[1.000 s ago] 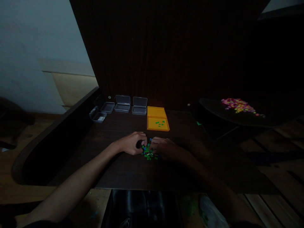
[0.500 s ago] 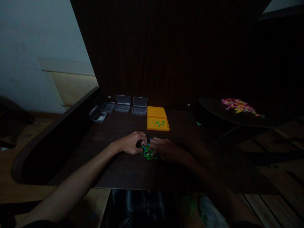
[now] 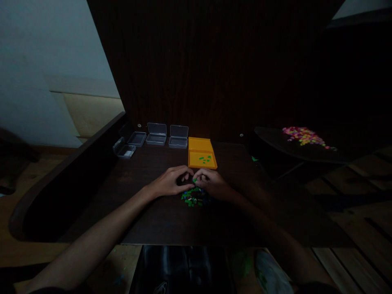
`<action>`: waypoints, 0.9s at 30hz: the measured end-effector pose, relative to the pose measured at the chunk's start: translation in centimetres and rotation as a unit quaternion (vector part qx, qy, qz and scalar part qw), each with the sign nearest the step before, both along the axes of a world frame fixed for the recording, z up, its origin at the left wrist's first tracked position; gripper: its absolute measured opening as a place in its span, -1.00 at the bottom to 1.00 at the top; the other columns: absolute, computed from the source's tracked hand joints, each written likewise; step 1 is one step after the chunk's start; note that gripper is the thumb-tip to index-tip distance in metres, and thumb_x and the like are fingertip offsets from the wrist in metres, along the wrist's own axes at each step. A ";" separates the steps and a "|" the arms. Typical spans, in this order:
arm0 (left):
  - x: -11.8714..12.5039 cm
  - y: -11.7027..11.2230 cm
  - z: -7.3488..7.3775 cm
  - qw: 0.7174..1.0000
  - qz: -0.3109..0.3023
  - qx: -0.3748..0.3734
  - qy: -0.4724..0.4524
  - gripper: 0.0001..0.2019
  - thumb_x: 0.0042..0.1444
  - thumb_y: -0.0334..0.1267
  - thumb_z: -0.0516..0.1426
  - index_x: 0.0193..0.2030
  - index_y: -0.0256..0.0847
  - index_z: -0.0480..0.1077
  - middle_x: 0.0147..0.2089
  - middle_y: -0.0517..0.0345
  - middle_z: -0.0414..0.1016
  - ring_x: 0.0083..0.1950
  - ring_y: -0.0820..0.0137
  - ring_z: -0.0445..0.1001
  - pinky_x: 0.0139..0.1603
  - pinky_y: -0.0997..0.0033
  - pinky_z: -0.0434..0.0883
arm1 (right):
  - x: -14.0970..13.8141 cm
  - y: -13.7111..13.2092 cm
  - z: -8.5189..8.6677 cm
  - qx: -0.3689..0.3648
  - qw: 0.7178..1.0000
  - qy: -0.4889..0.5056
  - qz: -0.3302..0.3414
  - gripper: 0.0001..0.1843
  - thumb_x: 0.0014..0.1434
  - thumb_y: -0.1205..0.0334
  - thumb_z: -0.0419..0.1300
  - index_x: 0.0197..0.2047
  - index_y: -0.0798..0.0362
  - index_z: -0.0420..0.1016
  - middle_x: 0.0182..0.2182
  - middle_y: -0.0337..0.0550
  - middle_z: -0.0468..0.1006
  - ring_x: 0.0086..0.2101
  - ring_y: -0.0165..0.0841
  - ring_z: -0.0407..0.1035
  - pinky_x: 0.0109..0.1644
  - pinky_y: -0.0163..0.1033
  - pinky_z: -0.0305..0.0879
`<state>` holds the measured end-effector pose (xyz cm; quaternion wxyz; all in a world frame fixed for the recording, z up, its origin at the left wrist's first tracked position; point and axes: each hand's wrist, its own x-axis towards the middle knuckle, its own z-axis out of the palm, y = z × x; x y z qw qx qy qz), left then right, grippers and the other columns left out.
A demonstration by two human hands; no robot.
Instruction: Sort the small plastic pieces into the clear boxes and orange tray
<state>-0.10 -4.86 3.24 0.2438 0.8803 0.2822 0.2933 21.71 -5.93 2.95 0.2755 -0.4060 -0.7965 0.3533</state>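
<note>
A heap of small pieces (image 3: 192, 200), mostly green with some blue and pale ones, lies on the dark table. My right hand (image 3: 214, 184) is above its right side, thumb and fingers pinched around a small green piece (image 3: 195, 180). Facing it from the left, my left hand (image 3: 171, 181) has its thumb and fingers apart, with nothing visible between them. Its fingertips come close to the green piece; whether they touch it I cannot tell. Just beyond both hands stands an open yellow box (image 3: 191, 164) with several green pieces inside.
Clear plastic cases with raised lids (image 3: 178, 142) (image 3: 157, 139) line the back left. Another small clear case (image 3: 126, 152) sits nearer the table's side panel (image 3: 70, 171). On a shelf at right is a pile of pink and yellow pieces (image 3: 304, 136). A tall dark panel (image 3: 183, 69) rises behind.
Both hands have lifted off the heap. My left hand has opened its thumb from its fingers, and my right hand now shows a small green piece in its pinch.
</note>
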 end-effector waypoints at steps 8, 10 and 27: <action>0.5 -0.3 -0.6 0.993 -0.027 0.080 -0.077 -0.83 0.25 -0.25 0.12 -0.09 -0.26 0.43 -0.23 0.05 0.49 -0.23 0.43 0.46 -0.20 0.45 0.40 | -0.2 0.0 -0.1 -0.175 0.974 0.147 -0.004 -0.57 0.03 -0.10 0.29 -0.21 0.09 0.43 -0.38 -0.21 0.45 -0.36 -0.38 0.30 -0.28 -0.28 0.20; 0.6 -0.4 -0.5 0.990 -0.024 0.104 -0.093 -0.85 0.25 -0.27 0.12 -0.11 -0.28 0.43 -0.25 0.05 0.49 -0.24 0.43 0.47 -0.21 0.47 0.41 | -0.3 -0.1 0.1 -0.213 0.959 0.184 -0.018 -0.53 -0.04 -0.12 0.34 -0.22 0.08 0.45 -0.32 -0.17 0.50 -0.30 -0.35 0.35 -0.23 -0.27 0.23; 0.6 -0.3 -0.2 0.991 0.032 0.082 -0.098 -0.85 0.28 -0.30 0.07 -0.11 -0.25 0.44 -0.21 0.07 0.54 -0.19 0.41 0.53 -0.12 0.44 0.44 | -0.7 0.0 -0.3 -0.324 0.894 0.297 -0.085 -0.55 -0.18 -0.04 0.46 -0.30 0.10 0.55 -0.48 -0.27 0.43 -0.60 -0.57 0.06 -0.58 -0.38 -0.15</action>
